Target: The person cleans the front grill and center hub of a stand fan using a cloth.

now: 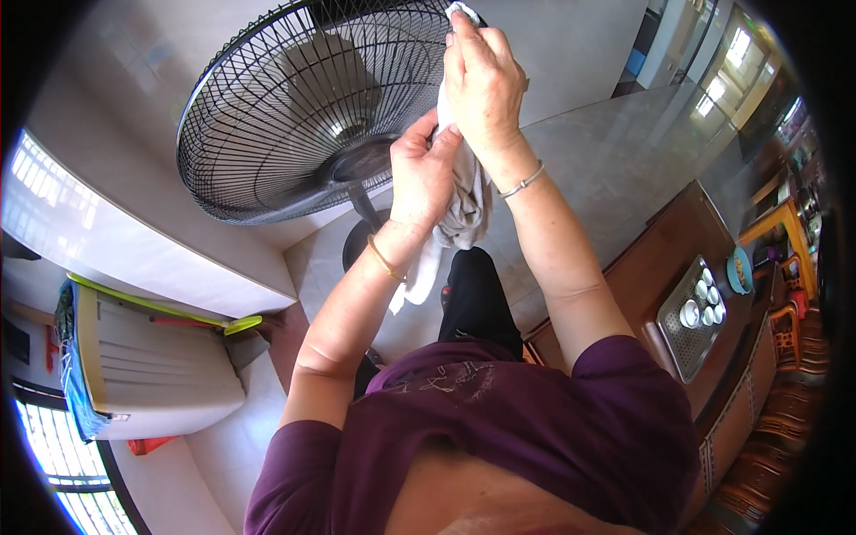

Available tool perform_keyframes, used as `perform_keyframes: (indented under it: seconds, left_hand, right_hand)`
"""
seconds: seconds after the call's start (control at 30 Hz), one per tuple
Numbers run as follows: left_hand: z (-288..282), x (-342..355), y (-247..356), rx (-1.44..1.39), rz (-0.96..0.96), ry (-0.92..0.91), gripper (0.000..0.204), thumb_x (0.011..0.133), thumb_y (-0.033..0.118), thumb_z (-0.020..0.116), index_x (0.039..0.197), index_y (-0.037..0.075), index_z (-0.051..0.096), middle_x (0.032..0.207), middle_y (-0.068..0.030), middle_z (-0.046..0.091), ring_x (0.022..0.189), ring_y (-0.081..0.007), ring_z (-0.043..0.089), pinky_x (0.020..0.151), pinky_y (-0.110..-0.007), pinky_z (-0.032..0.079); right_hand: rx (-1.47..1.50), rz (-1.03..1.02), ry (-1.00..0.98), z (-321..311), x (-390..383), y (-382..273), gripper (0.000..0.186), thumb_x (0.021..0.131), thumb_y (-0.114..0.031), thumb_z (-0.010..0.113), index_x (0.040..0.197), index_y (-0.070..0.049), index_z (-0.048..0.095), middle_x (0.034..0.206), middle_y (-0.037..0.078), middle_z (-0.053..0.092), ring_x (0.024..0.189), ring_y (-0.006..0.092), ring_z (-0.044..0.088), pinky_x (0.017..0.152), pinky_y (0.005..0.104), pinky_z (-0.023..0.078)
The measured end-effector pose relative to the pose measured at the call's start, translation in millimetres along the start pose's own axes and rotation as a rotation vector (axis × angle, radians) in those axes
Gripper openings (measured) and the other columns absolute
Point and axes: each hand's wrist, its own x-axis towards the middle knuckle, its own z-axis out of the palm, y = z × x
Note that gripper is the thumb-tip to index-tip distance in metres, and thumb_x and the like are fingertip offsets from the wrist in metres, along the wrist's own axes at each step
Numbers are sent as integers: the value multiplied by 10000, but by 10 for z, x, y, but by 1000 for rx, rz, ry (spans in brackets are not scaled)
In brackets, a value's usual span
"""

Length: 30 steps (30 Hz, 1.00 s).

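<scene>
A black standing fan [267, 147] with a round wire cage rises ahead of me, its face tilted. At the right side of the cage, my right hand [486, 85] is closed on a pale cloth [465, 201], and a white bit of it shows past the fingertips near the rim. Lower down, my left hand [423, 174] pinches the same cloth between thumb and fingers. Grey and white folds hang below both hands. Whether the cloth touches the cage wires is hidden behind the fingers.
On the right, a brown wooden table [655, 241] carries a metal tray [682, 330] with several white cups and a blue bowl [738, 270]. A pale lidded bin [165, 357] stands at the left beside a white wall ledge [160, 241]. Wooden seating [767, 446] lines the lower right.
</scene>
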Motion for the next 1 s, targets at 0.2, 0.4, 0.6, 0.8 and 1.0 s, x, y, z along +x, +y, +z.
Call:
perform_keyframes:
  seconds: [0.2, 0.4, 0.6, 0.8, 1.0]
  left_hand:
    - [-106, -82, -77, -4, -62, 48, 268, 899, 22, 541, 1154, -49, 583, 982, -58, 651, 854, -70, 566, 765, -209, 471]
    - [-61, -92, 23, -5, -93, 10, 260, 895, 32, 562, 1141, -46, 589, 941, -54, 657, 804, -66, 575, 731, -206, 479]
    - [90, 35, 233, -52, -30, -63, 252, 890, 34, 571, 1124, -58, 593, 912, -49, 661, 743, -56, 572, 680, -201, 481]
    - [107, 57, 223, -91, -29, -57, 259, 894, 32, 565, 1138, -51, 590, 894, -46, 663, 740, -51, 575, 672, -199, 483]
    - [9, -49, 110, -104, -77, -29, 261, 896, 30, 563, 1145, -44, 590, 909, -48, 664, 749, -53, 581, 677, -200, 488]
  right_hand:
    - [67, -12, 22, 174, -239, 17, 247, 804, -11, 642, 1051, 9, 649, 776, 106, 612, 648, 222, 617, 584, 304, 507]
    - [486, 289, -23, 94, -114, 72, 122, 811, -17, 627, 924, -3, 670, 773, 113, 655, 684, 215, 639, 616, 299, 505]
    - [530, 479, -183, -19, 301, 103, 123, 856, -46, 576, 969, -1, 596, 729, 57, 605, 588, 131, 573, 515, 268, 469]
    - [760, 610, -328, -45, 407, 203, 59, 860, -33, 570, 890, 4, 604, 653, 10, 561, 537, 59, 502, 467, 213, 413]
    - [470, 421, -52, 83, 68, 131, 110, 801, -75, 670, 876, 5, 665, 833, 134, 691, 760, 217, 678, 695, 299, 522]
